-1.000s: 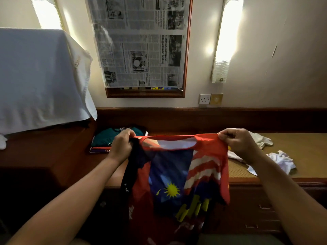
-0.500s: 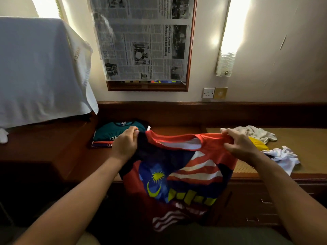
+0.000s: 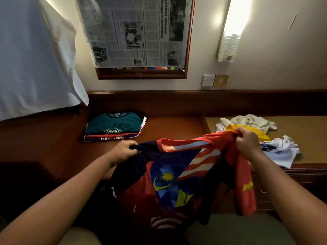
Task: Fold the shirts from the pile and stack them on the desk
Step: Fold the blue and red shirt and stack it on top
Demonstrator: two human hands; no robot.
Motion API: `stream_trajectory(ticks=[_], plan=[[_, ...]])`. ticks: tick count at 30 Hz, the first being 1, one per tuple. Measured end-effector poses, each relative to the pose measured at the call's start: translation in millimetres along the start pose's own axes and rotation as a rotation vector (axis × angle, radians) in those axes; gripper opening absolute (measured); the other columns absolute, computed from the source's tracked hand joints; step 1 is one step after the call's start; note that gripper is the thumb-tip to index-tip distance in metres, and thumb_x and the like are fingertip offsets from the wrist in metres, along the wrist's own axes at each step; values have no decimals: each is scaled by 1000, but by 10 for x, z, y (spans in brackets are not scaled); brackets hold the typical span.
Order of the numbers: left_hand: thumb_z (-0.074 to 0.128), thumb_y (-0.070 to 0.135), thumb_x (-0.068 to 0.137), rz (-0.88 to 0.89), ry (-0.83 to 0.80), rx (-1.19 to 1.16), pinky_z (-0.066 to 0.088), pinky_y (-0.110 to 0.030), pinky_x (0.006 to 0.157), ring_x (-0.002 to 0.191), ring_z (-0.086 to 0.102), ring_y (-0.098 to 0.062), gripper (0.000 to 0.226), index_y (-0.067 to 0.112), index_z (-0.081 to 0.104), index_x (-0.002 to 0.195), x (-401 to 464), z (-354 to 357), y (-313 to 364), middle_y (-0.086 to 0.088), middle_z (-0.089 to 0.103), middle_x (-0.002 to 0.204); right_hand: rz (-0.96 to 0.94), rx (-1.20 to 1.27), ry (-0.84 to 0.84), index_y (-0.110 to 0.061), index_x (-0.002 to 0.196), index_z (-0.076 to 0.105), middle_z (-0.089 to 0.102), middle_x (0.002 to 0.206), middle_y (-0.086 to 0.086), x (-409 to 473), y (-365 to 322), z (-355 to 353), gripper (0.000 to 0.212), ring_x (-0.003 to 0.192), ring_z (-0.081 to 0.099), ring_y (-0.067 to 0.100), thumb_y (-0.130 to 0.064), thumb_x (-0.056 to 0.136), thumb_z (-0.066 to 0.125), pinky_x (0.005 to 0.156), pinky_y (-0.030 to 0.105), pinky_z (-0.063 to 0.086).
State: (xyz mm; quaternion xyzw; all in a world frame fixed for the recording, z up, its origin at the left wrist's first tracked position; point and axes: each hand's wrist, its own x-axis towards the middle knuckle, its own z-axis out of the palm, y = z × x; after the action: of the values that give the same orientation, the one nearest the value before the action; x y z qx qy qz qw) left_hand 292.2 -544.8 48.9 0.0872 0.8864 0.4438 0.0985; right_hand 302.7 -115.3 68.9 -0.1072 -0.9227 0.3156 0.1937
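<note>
Ahead of you on the wall hangs a wood-framed mirror (image 3: pixel 189 41) with newspaper (image 3: pixel 134 32) covering its glass. To its right you see a lit wall lamp (image 3: pixel 231 29), with a white socket (image 3: pixel 208 80) and a brass plate (image 3: pixel 220 80) below. A white cloth (image 3: pixel 35 55) drapes at your left.

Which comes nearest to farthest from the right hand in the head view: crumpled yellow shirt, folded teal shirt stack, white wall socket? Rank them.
From the right hand, which grips the red flag-print jersey:
1. Crumpled yellow shirt, just behind the hand in the pile on the right.
2. White wall socket, up on the wall.
3. Folded teal shirt stack, far left on the desk.
</note>
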Motion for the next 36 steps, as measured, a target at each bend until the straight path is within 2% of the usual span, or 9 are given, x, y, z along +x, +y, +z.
stream_trajectory(ticks=[3, 5, 9, 12, 20, 24, 27, 32, 36], plan=[[62, -2, 87, -88, -27, -117, 46, -17, 63, 75, 58, -14, 6, -1, 66, 91, 291, -15, -48, -6, 63, 80, 38, 21, -23, -2, 97, 69, 66, 100, 20, 246, 47, 230, 33, 96, 58, 33, 13, 77, 47, 75, 27, 35], [62, -1, 87, -91, 22, -79, 46, -15, 62, 76, 58, -14, 7, 4, 66, 88, 565, -24, -100, -4, 63, 80, 55, 2, -45, -4, 96, 67, 66, 97, 19, 434, 112, 428, 31, 92, 59, 33, 11, 80, 46, 73, 29, 36], [65, 14, 87, -95, 169, 334, 41, -30, 68, 82, 60, -25, 7, 8, 69, 89, 1224, -40, -363, -10, 68, 86, -11, -187, -148, -6, 100, 66, 68, 96, 23, 984, 326, 859, 17, 90, 62, 39, -7, 91, 52, 70, 38, 43], [61, 19, 87, -175, 125, 524, 44, -35, 71, 90, 62, -32, 13, 9, 69, 89, 1717, -111, -606, -15, 69, 91, -92, -371, -269, -7, 96, 64, 66, 95, 21, 1476, 462, 1162, 15, 91, 61, 38, -17, 94, 55, 64, 35, 36], [58, 12, 87, -310, 34, 441, 30, -33, 59, 75, 55, -26, 16, 8, 62, 72, 2983, -122, -842, -8, 59, 72, -47, -397, -452, -11, 89, 54, 57, 99, 19, 2603, 703, 1990, 13, 88, 54, 34, 2, 87, 53, 67, 30, 29], [58, 12, 88, -322, 18, 476, 30, -30, 64, 83, 59, -33, 16, 4, 66, 77, 3517, -78, -1041, -20, 66, 83, 9, -483, -509, -4, 107, 66, 64, 109, 21, 3010, 801, 2357, 22, 100, 59, 37, -1, 90, 52, 79, 35, 45], [58, 19, 89, -342, 13, 509, 40, -33, 69, 92, 61, -37, 16, 8, 66, 82, 3872, -78, -1209, -21, 68, 94, 53, -525, -473, -6, 110, 65, 54, 121, 17, 3277, 786, 2571, 20, 114, 51, 37, -8, 94, 53, 97, 45, 41], [57, 30, 91, -401, 45, 572, 47, -39, 79, 100, 60, -39, 19, 14, 67, 91, 4435, -100, -1353, -18, 66, 104, 217, -513, -445, -10, 114, 67, 61, 115, 23, 3769, 784, 2985, 26, 105, 59, 41, -19, 99, 47, 86, 43, 48], [52, 30, 95, -438, 131, 598, 46, -42, 79, 102, 57, -42, 25, 8, 64, 97, 4774, -86, -1436, -22, 63, 107, 288, -252, -310, 0, 110, 66, 62, 113, 31, 4058, 787, 3361, 26, 107, 58, 45, -11, 96, 47, 88, 43, 46]])
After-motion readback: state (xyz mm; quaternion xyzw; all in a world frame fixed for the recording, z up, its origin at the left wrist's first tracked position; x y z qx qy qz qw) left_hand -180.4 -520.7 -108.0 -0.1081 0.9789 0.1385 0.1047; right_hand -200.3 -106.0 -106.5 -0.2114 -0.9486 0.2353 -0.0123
